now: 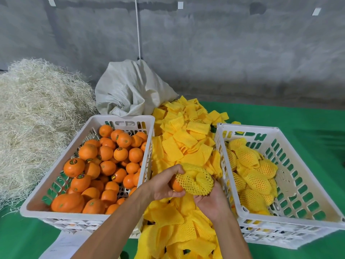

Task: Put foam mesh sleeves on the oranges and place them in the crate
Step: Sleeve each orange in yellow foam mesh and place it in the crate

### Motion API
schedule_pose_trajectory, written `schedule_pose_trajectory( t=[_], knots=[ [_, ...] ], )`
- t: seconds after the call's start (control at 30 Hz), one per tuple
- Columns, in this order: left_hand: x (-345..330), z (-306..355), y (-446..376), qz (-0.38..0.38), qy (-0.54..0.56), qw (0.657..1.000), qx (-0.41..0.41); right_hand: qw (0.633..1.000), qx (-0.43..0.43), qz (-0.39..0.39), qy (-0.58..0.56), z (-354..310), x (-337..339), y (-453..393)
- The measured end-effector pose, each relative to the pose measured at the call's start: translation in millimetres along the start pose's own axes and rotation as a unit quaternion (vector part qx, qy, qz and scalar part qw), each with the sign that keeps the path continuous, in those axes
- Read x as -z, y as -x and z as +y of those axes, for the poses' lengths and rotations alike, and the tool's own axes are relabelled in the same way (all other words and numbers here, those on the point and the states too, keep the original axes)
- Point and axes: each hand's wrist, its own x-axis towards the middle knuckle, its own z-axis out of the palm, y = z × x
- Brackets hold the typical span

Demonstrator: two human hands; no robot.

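Head view looks down on a green worktop [280, 116] with a heap of loose yellow foam mesh sleeves [184, 139] running down its middle, and everything else can be placed against that heap. Over the heap's near half, both hands meet around one orange [176, 185] that is mostly covered by a yellow sleeve [195, 181]; only the fruit's left end shows bare. The left hand [166, 184] curls its fingers and thumb round that bare end, with its fingertips on the sleeve's open edge. The right hand [211, 200] cups the covered end from below, fingers bent up around the mesh, so both hands are closed on the same sleeved fruit. Just left of the heap stands a white slotted crate [87, 217] filled with bare oranges [104, 163], several of them bearing small round stickers. Just right of the heap sits a second white crate [291, 219] holding sleeved oranges [253, 176] gathered along its left side, part of its perforated floor still showing on the right. Behind the heap, against a grey concrete wall [205, 43], slumps a pale woven sack [130, 90], and left of that lies a mound of pale straw-like fibre [37, 113].
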Motion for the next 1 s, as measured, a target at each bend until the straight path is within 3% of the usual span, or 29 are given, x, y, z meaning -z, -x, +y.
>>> schedule_pose_trajectory(
  t=[0.1,0.27,0.4,0.5,0.8,1.0],
  knots=[
    [-1,-2,4,-0.066,-0.001,0.998,-0.013,0.999,0.023,0.022,0.029,0,-2,1],
    [-13,-13,4,-0.082,-0.032,0.994,-0.071,0.988,0.07,0.065,0.118,6,-9,-4],
    [-18,-13,5,-0.051,0.001,0.993,-0.111,0.991,0.077,0.056,0.092,8,-10,-6],
    [-15,-12,2,-0.029,0.008,0.992,-0.126,0.989,0.085,0.091,0.081,4,-5,-11],
    [-7,-5,-1,-0.099,0.124,0.985,-0.068,0.98,0.082,0.167,0.064,6,-6,-20],
    [-3,-2,-2,-0.06,0.103,0.992,-0.036,0.944,0.129,0.232,0.194,9,-8,-26]
  ],
)
